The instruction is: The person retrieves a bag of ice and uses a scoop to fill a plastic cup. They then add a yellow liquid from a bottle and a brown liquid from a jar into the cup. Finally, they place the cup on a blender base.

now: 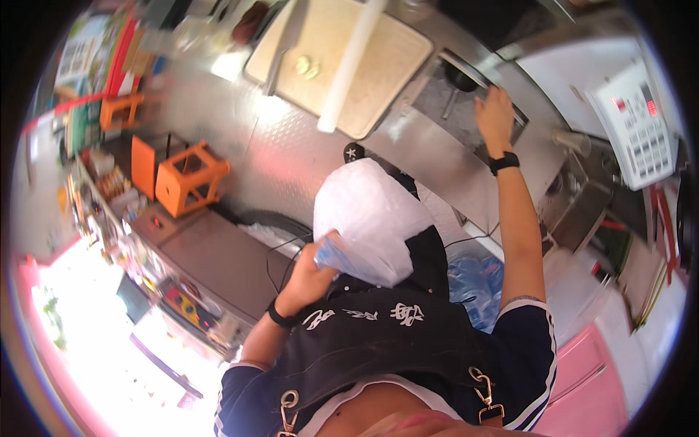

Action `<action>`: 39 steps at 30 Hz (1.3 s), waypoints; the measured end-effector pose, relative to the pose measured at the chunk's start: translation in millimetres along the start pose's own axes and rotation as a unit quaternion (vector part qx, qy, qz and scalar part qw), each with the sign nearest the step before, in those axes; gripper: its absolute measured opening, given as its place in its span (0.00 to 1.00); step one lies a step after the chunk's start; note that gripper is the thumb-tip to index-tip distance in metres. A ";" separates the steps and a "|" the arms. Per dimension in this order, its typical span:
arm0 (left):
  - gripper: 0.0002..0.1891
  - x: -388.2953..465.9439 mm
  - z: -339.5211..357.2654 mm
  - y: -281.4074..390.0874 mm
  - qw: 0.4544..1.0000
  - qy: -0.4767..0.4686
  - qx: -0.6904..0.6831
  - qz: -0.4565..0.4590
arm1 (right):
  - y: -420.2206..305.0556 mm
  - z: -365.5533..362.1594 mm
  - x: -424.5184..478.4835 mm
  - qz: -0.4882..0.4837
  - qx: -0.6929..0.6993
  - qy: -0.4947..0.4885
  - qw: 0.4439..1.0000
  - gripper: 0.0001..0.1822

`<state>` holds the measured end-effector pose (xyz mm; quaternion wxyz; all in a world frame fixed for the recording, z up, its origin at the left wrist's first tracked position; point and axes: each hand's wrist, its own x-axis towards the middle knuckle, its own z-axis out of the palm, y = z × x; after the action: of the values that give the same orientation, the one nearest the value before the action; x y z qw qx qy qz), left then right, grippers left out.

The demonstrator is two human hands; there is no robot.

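My left hand (314,270) grips the gathered, bluish neck of a bulging translucent plastic bag (366,202). The bag hangs in front of my black apron (377,333), and its contents look white but cannot be made out. My right hand (496,117) reaches to the far right edge of a recessed metal bin (456,112) in the steel counter. Its fingers are at the metal rim; whether they grip it is unclear. Inside the bin lie what looks like ice and a dark scoop (458,76) with a metal handle.
A cutting board (377,71) carries a knife (284,54), pale round slices (307,66) and a long white roll or tube (349,71). An electronic unit with keys (636,125) stands right. Orange stools (188,177) are at left, blue-wrapped bottles (475,284) low beside me.
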<state>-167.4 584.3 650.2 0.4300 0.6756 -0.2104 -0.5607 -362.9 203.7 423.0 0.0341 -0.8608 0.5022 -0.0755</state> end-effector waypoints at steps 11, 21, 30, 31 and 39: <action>0.11 -88.6 -121.0 -113.9 0.885 0.402 -0.218 -0.089 | -65.1 -3.9 -135.2 -0.071 -0.030 -0.078 0.994 0.32; 0.13 -112.2 -311.1 -202.8 0.895 0.312 -0.235 -0.217 | -502.3 114.5 -70.6 -0.428 -0.048 -0.100 0.897 0.18; 0.14 -103.9 -432.3 -246.9 0.896 0.276 -0.285 -0.199 | -575.7 229.5 64.6 -0.390 -0.387 -0.104 0.829 0.16; 0.13 -97.5 -436.9 -259.3 0.900 0.262 -0.280 -0.204 | -587.1 225.8 57.2 -0.394 -0.385 -0.110 0.827 0.16; 0.11 -45.9 -488.5 -274.5 0.956 0.167 -0.172 -0.172 | -726.6 133.4 -120.7 -0.520 0.307 -0.461 0.650 0.53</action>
<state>223.7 936.8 453.1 0.4655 0.7015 0.0831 -0.5332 225.1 664.7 377.6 0.4789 -0.8451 -0.1602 0.1756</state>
